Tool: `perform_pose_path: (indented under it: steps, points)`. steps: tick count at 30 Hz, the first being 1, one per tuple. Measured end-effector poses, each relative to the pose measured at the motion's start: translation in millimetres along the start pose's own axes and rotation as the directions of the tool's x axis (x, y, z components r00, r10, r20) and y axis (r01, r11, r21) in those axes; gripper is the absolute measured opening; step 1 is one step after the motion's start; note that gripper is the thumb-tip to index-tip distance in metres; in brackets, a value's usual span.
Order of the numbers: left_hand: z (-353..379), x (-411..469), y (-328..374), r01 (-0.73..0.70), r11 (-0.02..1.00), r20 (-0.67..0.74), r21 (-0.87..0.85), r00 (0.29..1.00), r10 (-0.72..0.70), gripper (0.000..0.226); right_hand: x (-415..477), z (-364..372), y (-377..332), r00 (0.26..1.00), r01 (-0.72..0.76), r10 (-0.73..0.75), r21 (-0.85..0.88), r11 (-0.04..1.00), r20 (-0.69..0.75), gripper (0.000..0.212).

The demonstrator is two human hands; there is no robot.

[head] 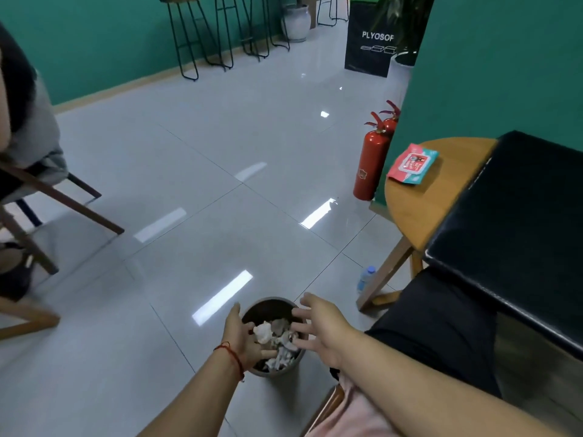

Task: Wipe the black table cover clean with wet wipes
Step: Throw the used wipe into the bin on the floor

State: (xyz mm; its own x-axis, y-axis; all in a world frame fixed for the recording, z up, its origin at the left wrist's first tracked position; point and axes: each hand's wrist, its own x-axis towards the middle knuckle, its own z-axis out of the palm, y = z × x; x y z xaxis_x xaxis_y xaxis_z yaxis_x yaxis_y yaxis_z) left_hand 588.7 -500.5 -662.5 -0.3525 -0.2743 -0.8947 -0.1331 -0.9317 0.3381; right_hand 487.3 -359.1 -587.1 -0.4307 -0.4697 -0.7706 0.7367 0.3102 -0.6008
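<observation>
Crumpled white and grey wipes (273, 337) are lying in a small round bin (263, 310), directly under the fingers. The left hand (242, 340) is hovering over the bin's left rim with its fingers loose, gripping nothing. A white wad is sitting just beside its fingertips, but the blur hides whether they touch. The right hand (320, 330) is splaying its fingers wide over the right rim, released. Up and right of the right fingers, well apart, the black table cover (517, 216) is lying on a wooden table (407, 212). Farther still, the wet wipes pack (413, 164) is resting on bare wood, left of the cover.
</observation>
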Motion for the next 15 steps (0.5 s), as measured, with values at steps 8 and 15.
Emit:
perform_pose_path:
  steps: [8,15]
  points:
    - [5,8,-5,0.056,0.998,0.165,0.038,0.984,-0.062,0.096,9,-25,-14,0.999,0.029,-0.024,0.163,0.986,-0.033,0.046]
    - [70,-29,-8,-0.159,0.93,0.378,0.331,0.925,0.024,0.056,-16,-59,-42,0.991,0.134,-0.126,0.278,0.951,-0.048,0.047]
